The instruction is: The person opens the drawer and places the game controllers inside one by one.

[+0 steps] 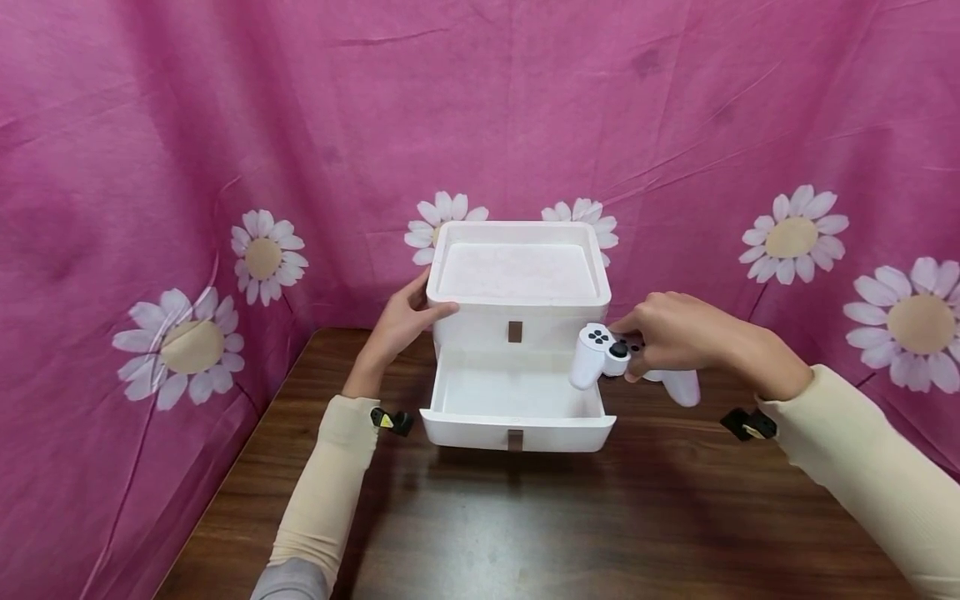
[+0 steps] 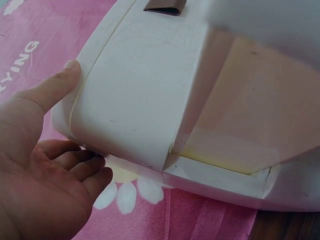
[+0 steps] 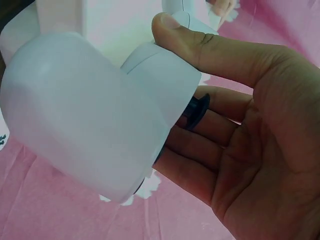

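A white two-drawer storage box (image 1: 522, 302) stands on the table, its lower drawer (image 1: 519, 432) pulled out and its upper drawer closed. At the box's upper left, my left hand (image 1: 402, 321) grips the side; the thumb lies over the top edge, and the curled fingers are against the side in the left wrist view. My right hand (image 1: 671, 331) holds a white game controller (image 1: 592, 357) by its middle, just right of the box. Its left grip hangs over the open drawer's right side. The right wrist view shows the thumb (image 3: 200, 47) on the controller's white body (image 3: 80, 115).
Brown tabs (image 1: 515, 332) mark the drawer fronts. A dark wood table (image 1: 480, 525) extends in front of the box. Behind it hangs a pink cloth (image 1: 480, 108) printed with white daisies. Small black cameras (image 1: 392, 421) sit at both wrists.
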